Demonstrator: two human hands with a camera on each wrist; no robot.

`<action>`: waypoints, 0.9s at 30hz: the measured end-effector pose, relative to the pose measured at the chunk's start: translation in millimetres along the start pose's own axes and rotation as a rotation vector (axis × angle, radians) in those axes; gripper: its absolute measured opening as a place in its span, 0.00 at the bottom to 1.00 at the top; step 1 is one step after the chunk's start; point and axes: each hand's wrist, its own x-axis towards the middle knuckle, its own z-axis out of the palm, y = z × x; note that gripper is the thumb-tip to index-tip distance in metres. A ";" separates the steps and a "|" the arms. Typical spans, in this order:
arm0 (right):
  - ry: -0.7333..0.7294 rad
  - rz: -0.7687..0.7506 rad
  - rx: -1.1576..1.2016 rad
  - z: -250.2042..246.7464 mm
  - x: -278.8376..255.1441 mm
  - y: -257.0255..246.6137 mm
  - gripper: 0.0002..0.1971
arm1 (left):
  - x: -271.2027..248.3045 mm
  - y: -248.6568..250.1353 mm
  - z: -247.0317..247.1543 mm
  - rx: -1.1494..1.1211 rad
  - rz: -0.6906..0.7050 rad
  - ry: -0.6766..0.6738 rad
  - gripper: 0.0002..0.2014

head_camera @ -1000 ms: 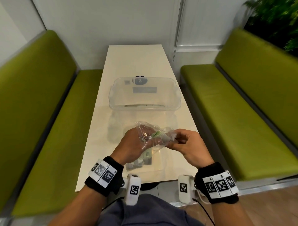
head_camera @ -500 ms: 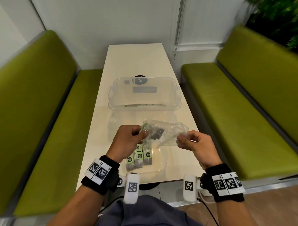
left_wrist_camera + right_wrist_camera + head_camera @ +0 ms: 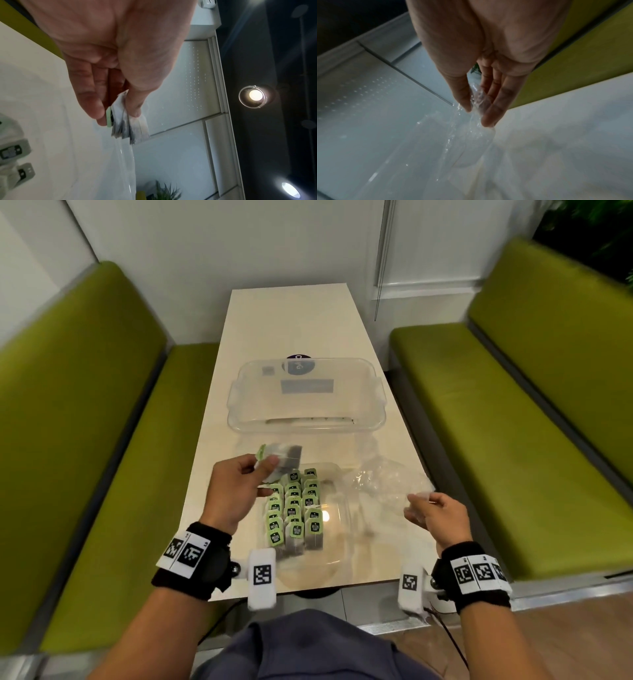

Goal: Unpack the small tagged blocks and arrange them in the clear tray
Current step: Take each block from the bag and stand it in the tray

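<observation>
Many tagged blocks point(image 3: 294, 513) already stand in three neat rows in the clear tray point(image 3: 342, 529) at the near edge of the surface point(image 3: 291, 323). The left hand point(image 3: 233, 491) pinches a few more, soft papery pouches with green tags point(image 3: 127, 125), above the tray's far left corner. The right hand point(image 3: 435, 513) pinches the crinkly, apparently empty, clear wrapper point(image 3: 383, 481). Judging by this, placing the held few remains. A clear box point(image 3: 306, 395) sits mid-surface.

You've got green benches point(image 3: 85, 419) either side of a long pale table point(image 3: 291, 326), white wall point(image 3: 222, 241) behind.
</observation>
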 end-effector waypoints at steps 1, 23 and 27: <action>0.009 0.034 -0.034 -0.2 6.7 9.4 0.10 | 2.7 -1.3 -4.6 -0.006 -0.006 0.032 0.13; -0.038 -0.140 -0.705 17.6 -6.7 -9.0 0.46 | -8.3 -29.3 0.0 0.195 0.044 -0.253 0.05; -0.290 -0.172 -0.372 39.7 -46.7 -60.1 0.29 | -19.0 -9.2 10.1 0.182 0.163 -0.373 0.10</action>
